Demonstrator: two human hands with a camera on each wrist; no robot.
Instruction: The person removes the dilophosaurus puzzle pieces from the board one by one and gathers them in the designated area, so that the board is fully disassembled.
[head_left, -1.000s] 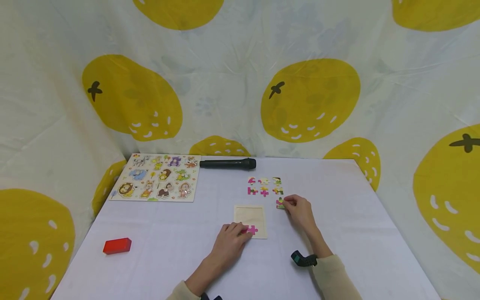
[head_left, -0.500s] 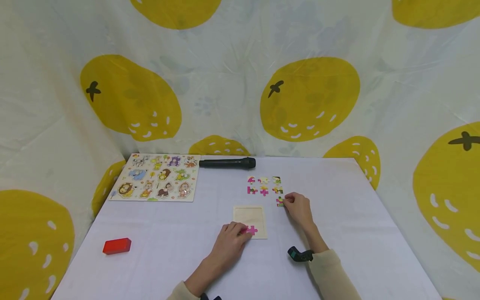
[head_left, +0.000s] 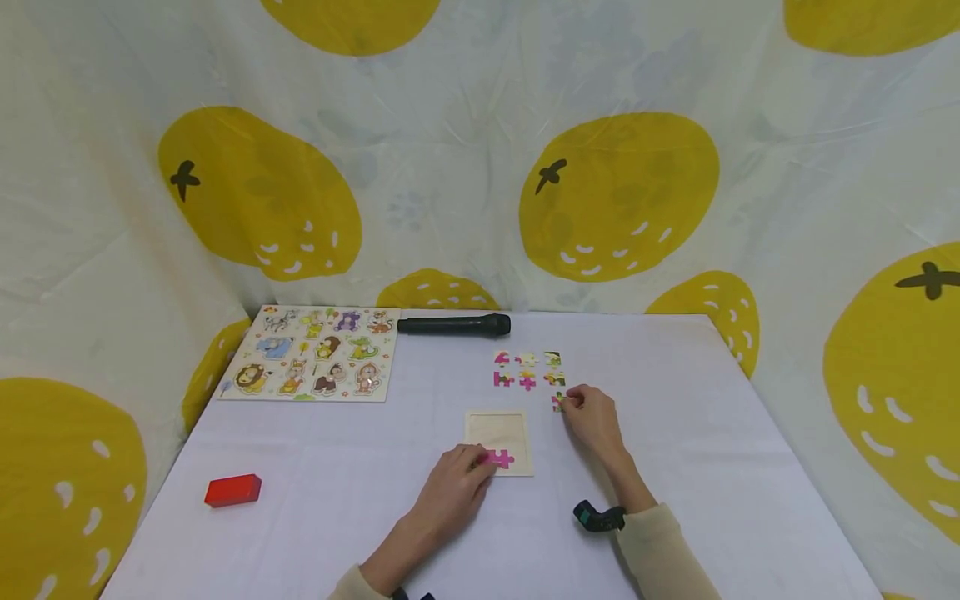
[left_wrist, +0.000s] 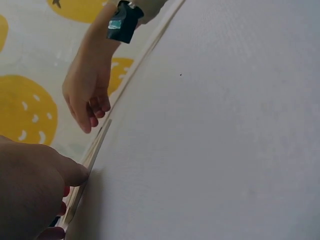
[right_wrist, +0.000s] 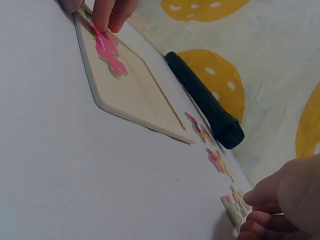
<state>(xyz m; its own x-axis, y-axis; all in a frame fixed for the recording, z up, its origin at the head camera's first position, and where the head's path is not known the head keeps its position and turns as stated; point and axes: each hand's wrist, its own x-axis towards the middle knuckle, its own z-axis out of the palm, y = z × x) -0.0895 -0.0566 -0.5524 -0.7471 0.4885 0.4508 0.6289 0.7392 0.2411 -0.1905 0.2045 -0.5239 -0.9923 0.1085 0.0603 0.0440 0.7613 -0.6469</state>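
My left hand (head_left: 453, 487) holds the lower left of a shallow wooden puzzle tray (head_left: 498, 429). Its thumb lies against the near edge, and its fingers reach over the pink jigsaw pieces (right_wrist: 111, 57) in the bottom row, partly covering them. To the right of the tray, my right hand (head_left: 596, 421) pinches a green and pink puzzle piece (head_left: 558, 402) between thumb and forefinger, with the other fingers curled under. In the right wrist view this piece is tilted up from the cloth. Several loose pieces (head_left: 528, 380) lie in two rows just beyond it.
A black microphone (head_left: 453, 325) lies along the table's back edge. To its left is an animal puzzle board (head_left: 307, 354), and a red block (head_left: 233, 490) sits at the left. The table wears a white cloth (head_left: 322, 450); a fruit-print curtain (head_left: 442, 167) hangs behind.
My right hand has shifted slightly, and its fingers cover more of the puzzle piece. My left hand has slid a little left, staying at the tray. The whole view has drifted slightly.
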